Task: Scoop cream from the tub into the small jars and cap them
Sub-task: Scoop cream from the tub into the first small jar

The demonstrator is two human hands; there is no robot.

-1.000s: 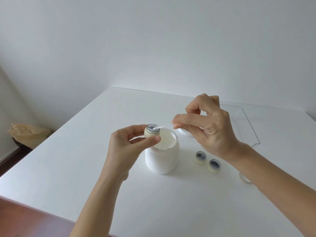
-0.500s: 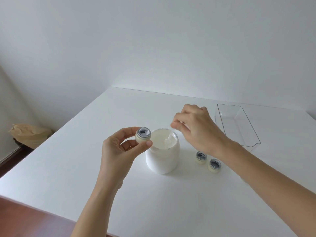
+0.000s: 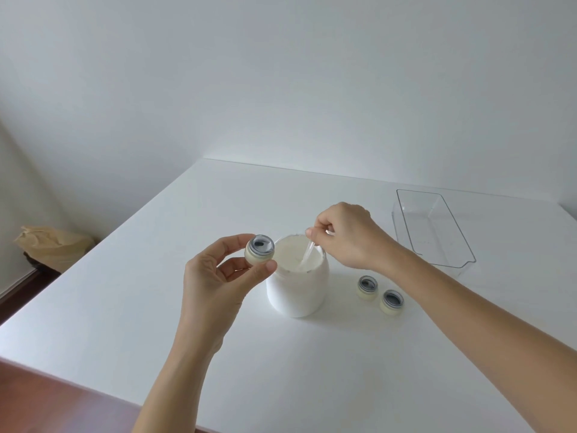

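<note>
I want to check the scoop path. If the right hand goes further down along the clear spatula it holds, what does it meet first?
Most likely the cream in the tub: the right hand points the spatula into it, apparently already touching.

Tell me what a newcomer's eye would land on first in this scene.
First, the two hands at the table's middle: the left hand pinches a small jar beside the open white tub, while the right hand dips a clear spatula into the cream. Next come two more small jars standing on the table right of the tub, and a clear tray at the far right.
</note>
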